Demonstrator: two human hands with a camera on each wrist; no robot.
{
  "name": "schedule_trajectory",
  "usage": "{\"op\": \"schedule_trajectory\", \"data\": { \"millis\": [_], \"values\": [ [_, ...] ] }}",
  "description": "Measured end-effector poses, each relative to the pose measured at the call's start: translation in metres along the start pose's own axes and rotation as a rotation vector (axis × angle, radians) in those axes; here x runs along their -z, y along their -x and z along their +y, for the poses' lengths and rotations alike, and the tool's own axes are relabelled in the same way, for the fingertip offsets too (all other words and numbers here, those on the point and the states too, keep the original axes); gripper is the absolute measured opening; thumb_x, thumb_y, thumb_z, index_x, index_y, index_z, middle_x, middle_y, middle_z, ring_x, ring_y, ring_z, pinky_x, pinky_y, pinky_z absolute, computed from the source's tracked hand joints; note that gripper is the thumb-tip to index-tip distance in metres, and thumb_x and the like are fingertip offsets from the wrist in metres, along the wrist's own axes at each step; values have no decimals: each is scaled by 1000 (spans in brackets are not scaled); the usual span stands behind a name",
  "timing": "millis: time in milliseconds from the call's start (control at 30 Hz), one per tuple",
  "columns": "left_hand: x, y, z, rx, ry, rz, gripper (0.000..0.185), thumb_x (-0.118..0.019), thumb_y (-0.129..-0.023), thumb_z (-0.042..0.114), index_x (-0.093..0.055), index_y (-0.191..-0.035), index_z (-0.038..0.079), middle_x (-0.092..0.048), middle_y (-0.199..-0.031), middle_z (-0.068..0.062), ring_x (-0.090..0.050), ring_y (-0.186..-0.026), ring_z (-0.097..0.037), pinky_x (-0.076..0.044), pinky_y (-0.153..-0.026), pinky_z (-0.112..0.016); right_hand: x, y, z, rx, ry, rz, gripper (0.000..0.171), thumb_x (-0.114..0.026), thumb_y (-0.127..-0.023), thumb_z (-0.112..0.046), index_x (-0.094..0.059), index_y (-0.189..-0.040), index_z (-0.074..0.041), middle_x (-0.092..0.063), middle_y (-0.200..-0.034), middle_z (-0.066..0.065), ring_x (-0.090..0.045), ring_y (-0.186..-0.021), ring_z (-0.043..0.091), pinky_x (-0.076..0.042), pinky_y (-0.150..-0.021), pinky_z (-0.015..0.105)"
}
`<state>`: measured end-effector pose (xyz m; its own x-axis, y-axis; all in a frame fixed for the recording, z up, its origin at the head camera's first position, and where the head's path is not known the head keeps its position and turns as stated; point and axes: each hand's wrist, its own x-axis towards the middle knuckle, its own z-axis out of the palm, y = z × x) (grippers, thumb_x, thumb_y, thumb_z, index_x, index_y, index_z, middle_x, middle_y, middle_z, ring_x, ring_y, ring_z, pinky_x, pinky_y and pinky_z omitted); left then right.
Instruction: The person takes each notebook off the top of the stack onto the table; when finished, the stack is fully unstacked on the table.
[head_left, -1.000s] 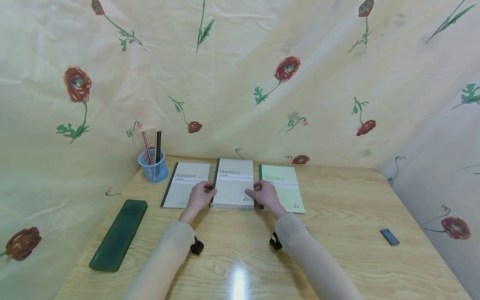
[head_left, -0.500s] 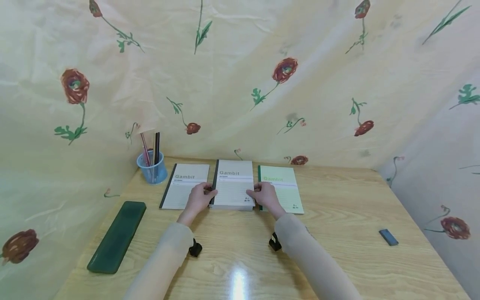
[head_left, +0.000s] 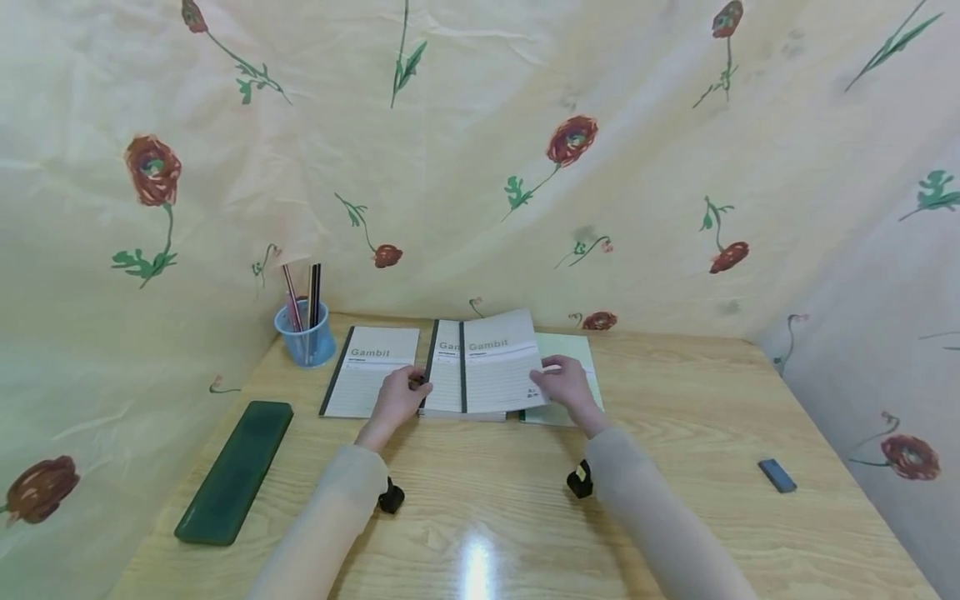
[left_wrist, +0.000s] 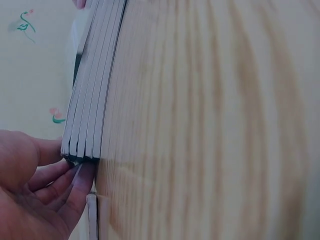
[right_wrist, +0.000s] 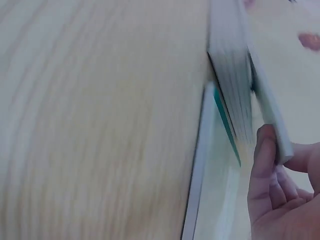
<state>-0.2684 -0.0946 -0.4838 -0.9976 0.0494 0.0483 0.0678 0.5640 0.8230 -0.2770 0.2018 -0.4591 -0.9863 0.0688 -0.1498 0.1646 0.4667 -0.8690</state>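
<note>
A notebook (head_left: 501,367) with a pale cover and dark spine is raised off the stack of notebooks (head_left: 445,375), tilted and shifted right so part of the cover below shows. Its right edge is pinched between thumb and fingers of my right hand (head_left: 567,387); the right wrist view shows that notebook (right_wrist: 268,100) angled away from the stack. My left hand (head_left: 396,398) grips the stack's spine side near the front corner, thumb high and fingers low against the several spines (left_wrist: 85,127). Right of the stack, a green notebook (head_left: 566,344) lies partly covered by the raised one.
Left of the stack lies another pale notebook (head_left: 367,375). A blue cup (head_left: 309,342) with pencils stands at the back left, and a dark green case (head_left: 234,475) lies along the left side. A small blue block (head_left: 777,475) is at the right.
My right hand has moved right and up, separating the top notebook from the stack and sliding it partly over the green one. The left hand has stayed at the spine side.
</note>
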Motion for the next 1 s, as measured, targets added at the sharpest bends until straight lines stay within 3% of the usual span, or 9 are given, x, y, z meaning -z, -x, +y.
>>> {"op": "schedule_trajectory", "data": {
  "millis": [200,433,733,1000],
  "values": [
    [0,1,-1,-4,0,7,24,-65,-96,7,-65,-117,-4,-67,-105,-14,-63,-95,-26,-52,-83,-41,40,-2,13,-50,-40,16,50,-67,-96,-21,-52,-135,7,-63,-112,19,-60,-83,15,-50,-67,25],
    [1,2,1,8,-6,10,23,-66,-95,7,-66,-116,-3,-67,-104,-13,-63,-94,-25,-53,-82,-41,102,2,35,-13,-136,-50,57,-65,-97,-17,-43,-139,15,-68,-84,-2,-63,-73,5,-53,-65,22],
    [2,2,1,-30,-6,17,21,-64,-95,4,-65,-114,-6,-66,-100,-13,-62,-90,-25,-53,-79,-39,179,11,82,-25,-114,-71,65,-62,-100,-26,-36,-143,14,-67,-87,-11,-64,-78,3,-54,-69,24],
    [-1,2,0,-38,-3,10,21,-64,-94,3,-66,-113,-6,-66,-99,-13,-62,-89,-25,-53,-79,-39,218,18,113,-104,-63,-46,72,-60,-101,-31,-28,-146,14,-62,-86,-17,-60,-77,0,-52,-69,22]
  ]
}}
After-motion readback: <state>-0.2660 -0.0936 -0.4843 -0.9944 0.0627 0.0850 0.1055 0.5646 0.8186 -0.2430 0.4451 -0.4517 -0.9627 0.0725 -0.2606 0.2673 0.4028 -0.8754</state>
